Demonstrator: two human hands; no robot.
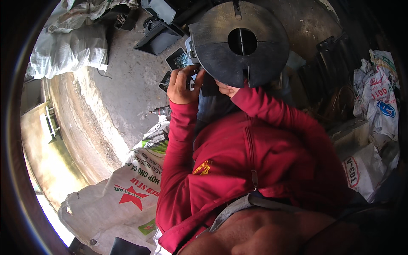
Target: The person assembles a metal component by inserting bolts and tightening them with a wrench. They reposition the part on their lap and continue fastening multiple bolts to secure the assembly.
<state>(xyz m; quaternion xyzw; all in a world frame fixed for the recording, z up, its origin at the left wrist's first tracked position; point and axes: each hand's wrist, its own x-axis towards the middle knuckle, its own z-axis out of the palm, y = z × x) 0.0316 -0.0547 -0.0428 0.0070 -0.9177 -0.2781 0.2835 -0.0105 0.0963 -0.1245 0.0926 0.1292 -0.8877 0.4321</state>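
Note:
A large round black disc (267, 46), seemingly plastic, with a central hole and slots at its rim, stands in front of my chest. My left hand (183, 85) is at its left edge, fingers curled and thumb pressed in around a small whitish part (191, 85). Beside those fingertips, a small dark fitting (192, 54) sits at the disc's rim. My right hand (227, 88) grips the disc's near underside; the rim hides most of its fingers.
Left of the disc, a black bin (180, 59) holds several metal screws, with a smaller bin (165, 80) nearer. A power drill (162, 111) lies on the floor. A printed white sack (114, 208) is at my left; black parts (327, 63) and more sacks (378, 93) are at right.

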